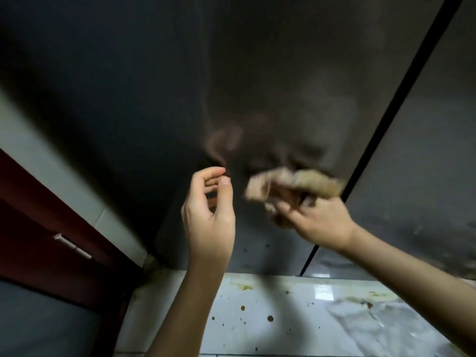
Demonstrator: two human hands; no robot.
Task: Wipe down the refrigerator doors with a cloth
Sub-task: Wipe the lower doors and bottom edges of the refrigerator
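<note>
Left hand (208,217) loosely curled, holding nothing; right hand (318,224) at its 3 o'clock grips a bunched cloth (296,184), blurred, close to the dark refrigerator door (257,73), contact unclear. Risk: loose wad slips from grip onto the stained floor (270,305)

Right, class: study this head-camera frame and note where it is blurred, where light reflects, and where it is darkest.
Head view: the cloth and the right hand gripping it are motion-blurred; the left hand is sharp; the dark refrigerator door holds a hazy reflection of the hands; the floor tile shows a glare patch; the door's upper left is darkest.
</note>
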